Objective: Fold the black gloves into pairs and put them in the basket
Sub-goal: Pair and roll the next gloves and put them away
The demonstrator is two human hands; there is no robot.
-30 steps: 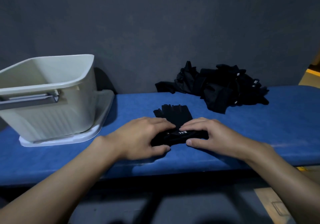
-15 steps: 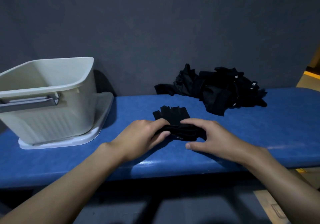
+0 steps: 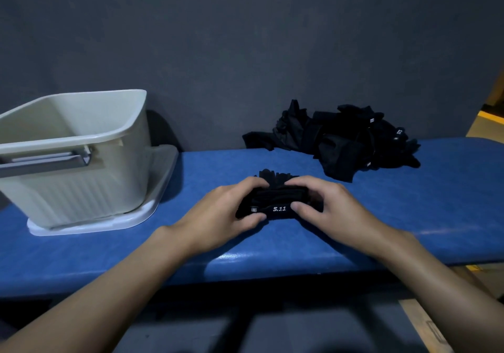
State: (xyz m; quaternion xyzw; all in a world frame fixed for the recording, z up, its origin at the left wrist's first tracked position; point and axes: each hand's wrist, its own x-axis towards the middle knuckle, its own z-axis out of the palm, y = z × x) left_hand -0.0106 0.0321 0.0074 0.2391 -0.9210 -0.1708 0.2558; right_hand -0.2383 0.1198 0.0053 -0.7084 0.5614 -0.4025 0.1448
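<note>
Though curled fingers (image 3: 308, 184) hide its ends — glove pair (image 3: 278, 202), gripped by left hand (image 3: 218, 211), right hand (image 3: 341, 211).

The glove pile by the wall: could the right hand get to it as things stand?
Probably yes. Only blue bench lies between the right hand and the pile. But that hand now grips the folded pair with the left hand, so it would have to let go first.

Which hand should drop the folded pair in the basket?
Left, probably. The left hand grips the folded pair and the basket sits on that side; the right hand would reach across.
</note>
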